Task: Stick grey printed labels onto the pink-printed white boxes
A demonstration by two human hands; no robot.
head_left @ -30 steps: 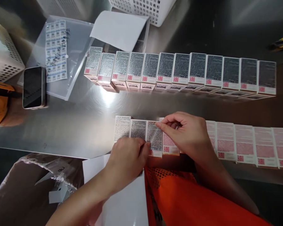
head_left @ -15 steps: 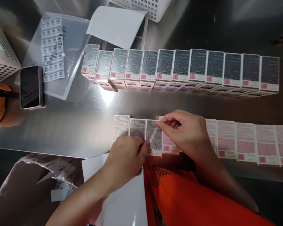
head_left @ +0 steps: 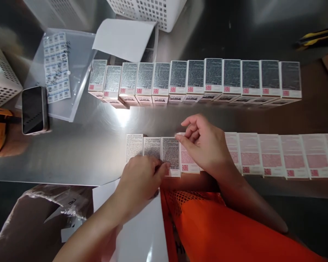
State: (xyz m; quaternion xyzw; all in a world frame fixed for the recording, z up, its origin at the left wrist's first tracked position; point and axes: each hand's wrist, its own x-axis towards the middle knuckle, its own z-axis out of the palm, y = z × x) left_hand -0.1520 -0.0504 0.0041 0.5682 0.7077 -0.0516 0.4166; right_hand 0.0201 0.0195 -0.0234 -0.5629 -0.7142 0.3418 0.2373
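Note:
My left hand lies curled over the lower ends of the small cartons in the near row, its thumb against the lower part of the third carton. The first carton and second carton stick out above my fingers. All three have dark, dense print on their faces. My right hand is open, thumb tip at the third carton's upper right corner, index finger lifted away. Beneath it lies a pink-printed carton, partly covered; several more pink cartons continue rightward. A white sheet sits below my left forearm.
A far row of dark-faced cartons stands across the metal table. Left are a phone, a plastic bag and a sticker sheet. Behind stand white perforated baskets; a cutter lies far right.
A clear film strip slanting up from the third carton to my right fingers no longer shows; the face looks flat and dark. My right fingers have parted. The whole view has shifted slightly.

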